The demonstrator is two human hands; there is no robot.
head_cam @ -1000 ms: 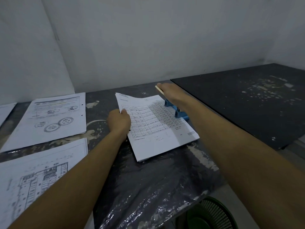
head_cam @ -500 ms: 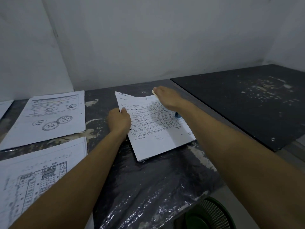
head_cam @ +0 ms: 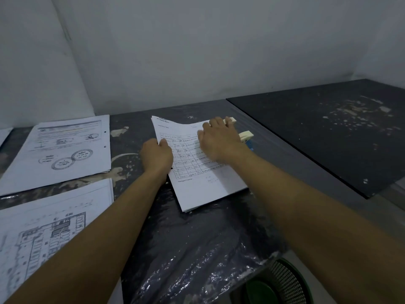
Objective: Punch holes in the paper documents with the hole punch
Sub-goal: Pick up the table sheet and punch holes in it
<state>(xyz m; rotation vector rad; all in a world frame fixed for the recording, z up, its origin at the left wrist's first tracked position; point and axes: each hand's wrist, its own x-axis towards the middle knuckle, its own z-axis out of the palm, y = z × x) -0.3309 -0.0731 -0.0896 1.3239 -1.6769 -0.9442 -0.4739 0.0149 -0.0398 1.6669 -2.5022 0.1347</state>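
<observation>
Pinching left edge of paper stack (head_cam: 203,172) with left hand (head_cam: 156,155); right hand (head_cam: 219,142), fingers spread, pressing right edge by hole punch (head_cam: 244,137). Better to square sheets fully before punching.

I see matt white paper documents (head_cam: 203,172) on glossy, crinkled plastic sheeting (head_cam: 192,249), beside a rough, paint-flecked matt black board (head_cam: 328,132).

Paper stack with its right edge at the hole punch

The stack of paper documents (head_cam: 203,172) is white, its top sheet printed with a table; it lies flat and turned at an angle on the dark table. The hole punch (head_cam: 246,137), blue with cream handle, is at its right edge, mostly hidden.
</observation>
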